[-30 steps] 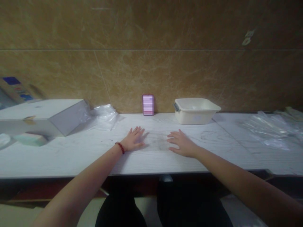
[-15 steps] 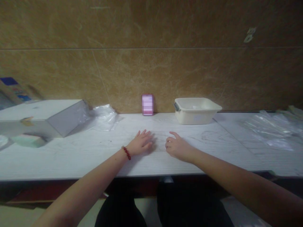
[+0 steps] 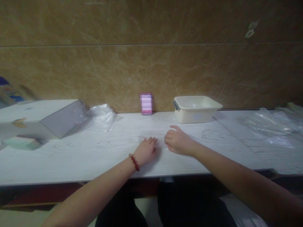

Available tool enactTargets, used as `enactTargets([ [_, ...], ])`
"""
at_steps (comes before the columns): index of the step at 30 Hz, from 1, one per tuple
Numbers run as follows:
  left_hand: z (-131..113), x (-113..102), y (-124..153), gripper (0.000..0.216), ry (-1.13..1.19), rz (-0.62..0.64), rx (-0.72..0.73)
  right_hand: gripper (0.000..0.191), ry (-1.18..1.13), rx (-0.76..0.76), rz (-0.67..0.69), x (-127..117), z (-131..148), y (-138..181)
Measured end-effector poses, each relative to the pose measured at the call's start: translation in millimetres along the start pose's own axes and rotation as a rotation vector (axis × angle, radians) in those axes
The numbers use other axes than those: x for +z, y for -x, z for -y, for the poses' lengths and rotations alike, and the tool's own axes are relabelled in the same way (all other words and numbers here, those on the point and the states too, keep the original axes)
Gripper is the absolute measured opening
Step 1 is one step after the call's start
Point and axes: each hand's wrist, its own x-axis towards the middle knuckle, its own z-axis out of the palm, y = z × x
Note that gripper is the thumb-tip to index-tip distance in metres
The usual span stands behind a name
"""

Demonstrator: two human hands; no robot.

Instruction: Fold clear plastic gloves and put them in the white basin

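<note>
My left hand (image 3: 145,152), with a red bead bracelet (image 3: 134,162) at the wrist, rests low over the white wood-grain table (image 3: 113,160). Its fingers lie forward and slightly bent, with nothing visible in them. Just to the right, my right hand (image 3: 178,141) has its index finger stretched out and the other fingers curled in. What those curled fingers hold, if anything, is hidden. Between the hands lies a faint, see-through flat patch (image 3: 151,135), too indistinct to name. A cream plastic bin (image 3: 196,116) with a grey handle stands beyond my right hand.
A phone (image 3: 146,104) with a blurred screen leans on the brown tiled wall (image 3: 132,69). On the left are a white box (image 3: 54,124), a pale green block (image 3: 23,143) and crumpled clear plastic (image 3: 100,118). More clear plastic bags (image 3: 272,124) lie at the right.
My left hand has moved right and nearer to me, its spread fingers now closer together. My right hand has shifted slightly up. The view has tilted a little.
</note>
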Motion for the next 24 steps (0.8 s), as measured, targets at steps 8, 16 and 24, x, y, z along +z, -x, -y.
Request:
enactTargets([
  [8, 26, -72, -16, 0.023, 0.66, 0.195, -0.074, 0.02, -0.651, 0.257, -0.34, -25, -29, -26],
  [16, 54, -85, -29, 0.026, 1.792, 0.237, -0.299, 0.039, -1.925, 0.761, -0.472, 5, -60, -62],
  [24, 86, -38, -35, 0.024, 1.927, 0.173, -0.469, 0.038, -2.247, 0.856, 0.083, 55, -27, -55],
])
